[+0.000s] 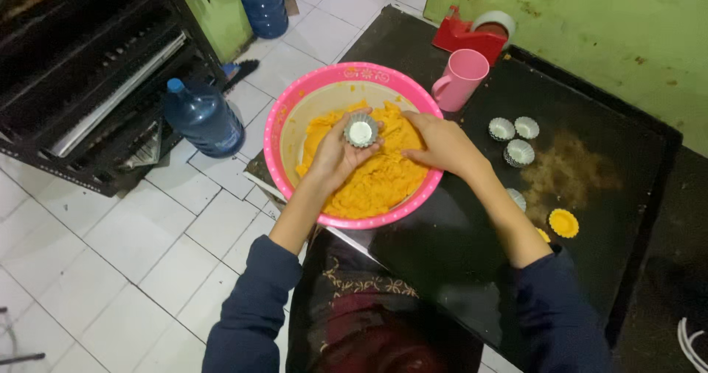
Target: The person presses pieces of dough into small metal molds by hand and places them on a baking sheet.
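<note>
Floor: white tiles (125, 248) fill the left side, at 9 o'clock of the work surface.
Rack: black metal rack (81, 78) at 10 o'clock.
Water jugs: one blue jug (203, 119) on the tiles just beside the rack; a second blue jug (262, 3) at 12 o'clock of it.
Bowl: pink bowl (274, 133) at the table's left edge, holding orange dough (376, 181).
Left hand (335, 155): over the dough, fingers closed around a small fluted mould (361, 130), mould opening facing up.
Right hand (442, 144): palm down on the dough at 3 o'clock of the mould, fingers curled; grip cannot be told.
Cup: pink cup (463, 78) at 1 o'clock of the bowl.
Table: black table (442, 248).
Spare moulds: three empty moulds (514, 138) at 3 o'clock of the bowl; one filled mould (563, 222) at 5 o'clock of them.
</note>
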